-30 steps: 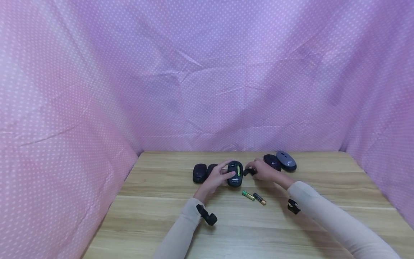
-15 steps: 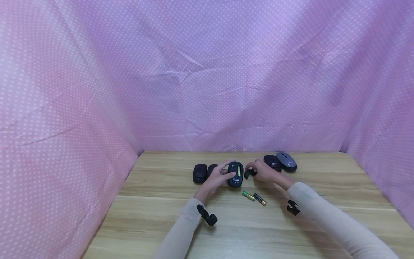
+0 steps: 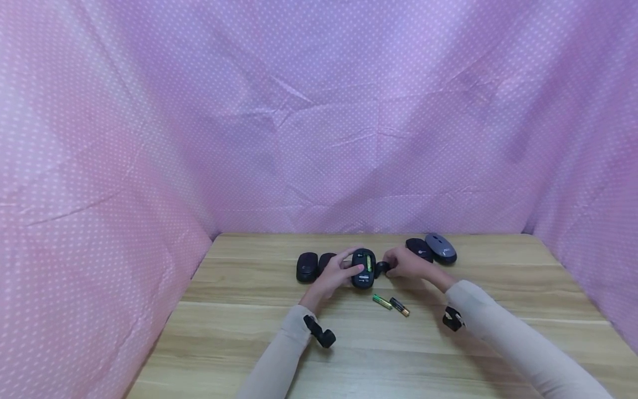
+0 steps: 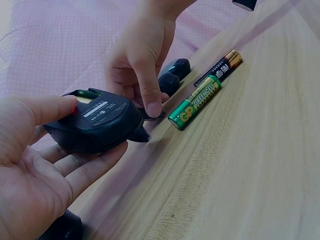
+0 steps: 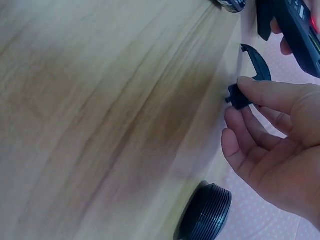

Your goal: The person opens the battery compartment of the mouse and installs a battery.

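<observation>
My left hand point(image 3: 333, 275) grips a black computer mouse point(image 3: 363, 280) with its underside facing up, thumb on top and fingers beneath. The battery compartment is uncovered, and a green battery point(image 3: 369, 262) lies inside. Just to the right, my right hand point(image 3: 407, 263) pinches a curved black battery cover point(image 5: 260, 67) between thumb and fingers, close to the mouse's side. In the right wrist view, the cover appears apart from the mouse. Nearer the front, a green battery point(image 4: 195, 102) and a black battery with a copper end point(image 4: 220, 67) lie side by side on the wooden table.
Left of my left hand sit a black mouse point(image 3: 307, 267) and another dark mouse point(image 3: 325, 260), partly hidden by the hand. A dark mouse point(image 3: 420, 249) and a grey mouse point(image 3: 441, 247) rest behind my right hand. A pink dotted cloth point(image 3: 319, 166) hangs behind the table.
The battery cover has turned in my right hand and shifted slightly left towards the mouse. My left hand and the mouse have hardly moved; the loose batteries lie as before.
</observation>
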{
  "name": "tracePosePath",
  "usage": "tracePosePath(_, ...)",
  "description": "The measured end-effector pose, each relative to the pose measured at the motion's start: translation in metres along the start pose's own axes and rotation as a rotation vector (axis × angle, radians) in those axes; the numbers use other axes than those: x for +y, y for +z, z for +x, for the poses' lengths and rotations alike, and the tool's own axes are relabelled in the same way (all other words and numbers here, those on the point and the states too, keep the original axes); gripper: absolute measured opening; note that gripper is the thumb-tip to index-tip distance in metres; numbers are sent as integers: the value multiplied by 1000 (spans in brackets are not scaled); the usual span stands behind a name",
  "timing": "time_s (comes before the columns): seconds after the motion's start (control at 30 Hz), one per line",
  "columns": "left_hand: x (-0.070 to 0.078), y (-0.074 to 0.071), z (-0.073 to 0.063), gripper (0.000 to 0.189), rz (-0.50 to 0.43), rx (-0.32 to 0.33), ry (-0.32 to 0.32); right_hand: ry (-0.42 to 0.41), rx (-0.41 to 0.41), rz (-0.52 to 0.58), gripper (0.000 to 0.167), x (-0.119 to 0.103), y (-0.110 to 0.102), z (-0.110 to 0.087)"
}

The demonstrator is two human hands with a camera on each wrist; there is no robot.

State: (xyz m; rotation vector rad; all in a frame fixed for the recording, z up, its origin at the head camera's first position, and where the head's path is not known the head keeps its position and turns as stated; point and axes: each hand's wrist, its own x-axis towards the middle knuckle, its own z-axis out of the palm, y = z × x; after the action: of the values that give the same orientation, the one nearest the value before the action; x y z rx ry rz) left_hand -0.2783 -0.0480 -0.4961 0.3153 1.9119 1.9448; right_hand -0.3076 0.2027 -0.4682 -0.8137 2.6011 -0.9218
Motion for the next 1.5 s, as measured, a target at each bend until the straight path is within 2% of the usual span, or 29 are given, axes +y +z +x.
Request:
tracePosePath(0.13,-1,0,0,57,6,-4,9,39,35,41,11,1,0,-1)
tracePosePath(0.33,0,1,0,56,10,-8,12,86,126,111,44,1,-4,-5)
tracePosePath(0.4,0,1,0,57,10,-11,17,86,149,149,49,1,-6,-4)
tracePosePath(0.67,1,3,1,55,-7,0,0,88,260,414,48,-12,-9,-5)
tracePosePath(0.9,-1,5,3,54,-11,-2,4,74,331,512,48,-24,-6,-5)
tracePosePath(1.13,0,7,4,54,18,1,-1,34,370,512,46,-32,1,-3)
tracePosePath(1.27,1,8,3,53,26,7,-1,27,399,483,38,-37,4,-2)
tracePosePath(1.4,2,9,3,55,21,9,1,37,417,455,26,-40,6,-1)
tracePosePath(1.5,3,9,3,56,20,11,1,62,424,419,23,-41,7,-1)
